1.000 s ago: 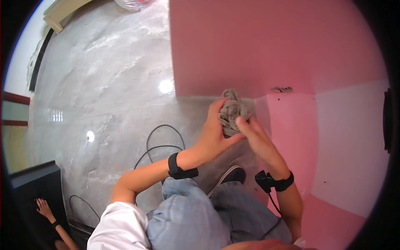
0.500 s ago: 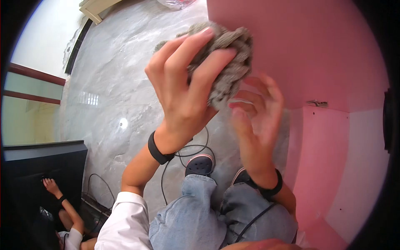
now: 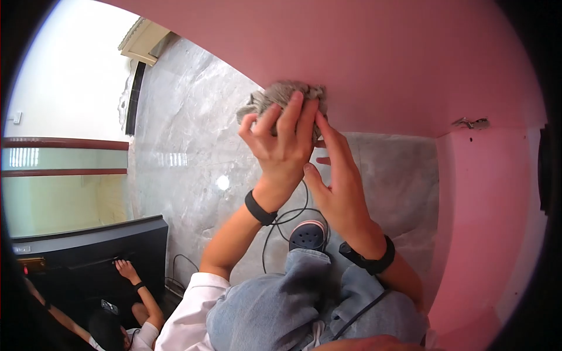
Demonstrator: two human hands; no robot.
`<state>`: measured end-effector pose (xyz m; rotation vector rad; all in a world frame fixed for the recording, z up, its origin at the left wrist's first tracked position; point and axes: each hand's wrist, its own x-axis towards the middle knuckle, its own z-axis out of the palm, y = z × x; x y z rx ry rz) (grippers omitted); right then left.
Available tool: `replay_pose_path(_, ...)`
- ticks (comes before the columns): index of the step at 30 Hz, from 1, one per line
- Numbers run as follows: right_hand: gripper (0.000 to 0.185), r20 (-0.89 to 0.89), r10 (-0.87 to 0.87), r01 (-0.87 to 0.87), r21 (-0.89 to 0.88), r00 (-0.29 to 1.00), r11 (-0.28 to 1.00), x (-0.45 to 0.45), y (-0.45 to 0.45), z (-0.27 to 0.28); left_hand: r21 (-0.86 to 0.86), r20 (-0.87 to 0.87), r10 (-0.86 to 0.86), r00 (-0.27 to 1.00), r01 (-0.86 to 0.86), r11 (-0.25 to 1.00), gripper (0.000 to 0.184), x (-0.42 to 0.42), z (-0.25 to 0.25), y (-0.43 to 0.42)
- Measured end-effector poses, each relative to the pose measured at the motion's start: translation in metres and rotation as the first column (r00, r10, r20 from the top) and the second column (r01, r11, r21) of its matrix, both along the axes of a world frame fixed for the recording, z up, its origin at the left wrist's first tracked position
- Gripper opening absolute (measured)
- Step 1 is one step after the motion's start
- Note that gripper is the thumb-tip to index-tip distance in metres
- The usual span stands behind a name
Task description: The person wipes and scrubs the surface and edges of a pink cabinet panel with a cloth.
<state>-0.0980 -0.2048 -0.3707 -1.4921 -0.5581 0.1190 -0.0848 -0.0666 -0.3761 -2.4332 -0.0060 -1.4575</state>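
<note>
My left hand [image 3: 284,143] is spread over a crumpled grey-brown cloth [image 3: 260,102] and grips it against the lower edge of the pink panel [image 3: 380,64]. Close beside it, my right hand [image 3: 339,175] has its thumb held away from its fingers. The right index fingertip reaches the cloth's right side, next to the left fingers. The other right fingers are partly hidden. A metal hinge [image 3: 471,123] joins the panel to a pink cabinet side [image 3: 474,199].
Below lies a grey marbled floor [image 3: 193,111] with a looped black cable [image 3: 266,245] near my shoe [image 3: 307,236]. At lower left, another person's hand [image 3: 124,269] touches a large black panel [image 3: 149,240]. A cream furniture piece [image 3: 146,44] stands at upper left.
The cloth has moved down and left in view, onto the pink panel's edge. The panel now spans more of the top. My right hand has come up close to my left hand.
</note>
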Motion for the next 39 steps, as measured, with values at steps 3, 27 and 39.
replay_pose_path(3, 0.077, -0.04, -0.032, 0.026, -0.14, 0.999, 0.99, -0.004, 0.006, -0.025, 0.0, -0.092, -0.029, 0.995, 0.029, 1.0, 0.024, -0.002, -0.038, 0.006)
replay_pose_path(27, 0.046, 0.349, -0.332, 0.219, 0.326, 0.876, 0.92, -0.01, -0.036, 0.058, -0.048, 0.064, -0.458, 0.887, 0.461, 0.886, 0.051, -0.013, 0.11, -0.044)
replay_pose_path(39, 0.052, 0.233, -0.4, 0.376, 0.144, 0.886, 0.916, 0.028, -0.036, -0.004, 0.049, 0.137, -0.343, 0.929, 0.34, 0.939, 0.033, 0.048, 0.032, -0.05)
